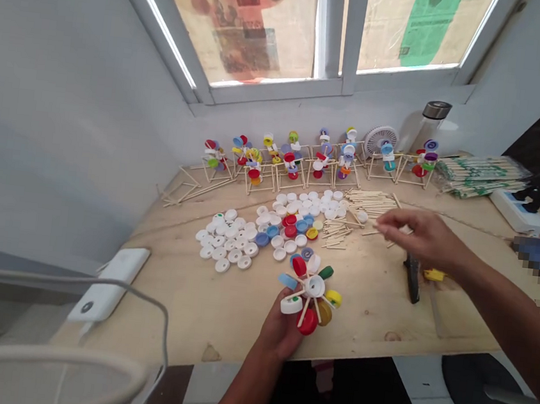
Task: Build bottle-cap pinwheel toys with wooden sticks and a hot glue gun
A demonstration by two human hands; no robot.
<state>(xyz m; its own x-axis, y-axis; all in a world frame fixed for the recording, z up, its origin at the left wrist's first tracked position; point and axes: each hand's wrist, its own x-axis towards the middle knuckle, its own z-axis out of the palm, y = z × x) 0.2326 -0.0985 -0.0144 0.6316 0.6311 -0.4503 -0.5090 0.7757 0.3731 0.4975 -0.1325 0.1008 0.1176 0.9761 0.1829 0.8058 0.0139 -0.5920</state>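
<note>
Plywood tabletop (182,302), and what's the left hand (280,331) doing over it?

Raised at the front edge, palm under a wheel of bottle caps (314,287), fingers curled up around it, gripping it.

And the right hand (420,237)?

Reaching in from the right, fingers bunched and pointing forward above the table. It's blurred, so I can't tell whether it's pinching anything.

What's around them?

Short wooden sticks (336,235) lie heaped near those fingertips, with longer sticks (371,203) behind. Further left sit white caps (225,239) and a mixed pile of caps (291,230). A black-handled tool (412,278) lies below the right hand. Cap-and-stick figures (294,156) stand in a row along the wall.

And the wheel?

White cap at the hub, sticks radiating out, with red, green, yellow, light blue and white caps at their ends. It sits just in front of the mixed pile, tilted.
</note>
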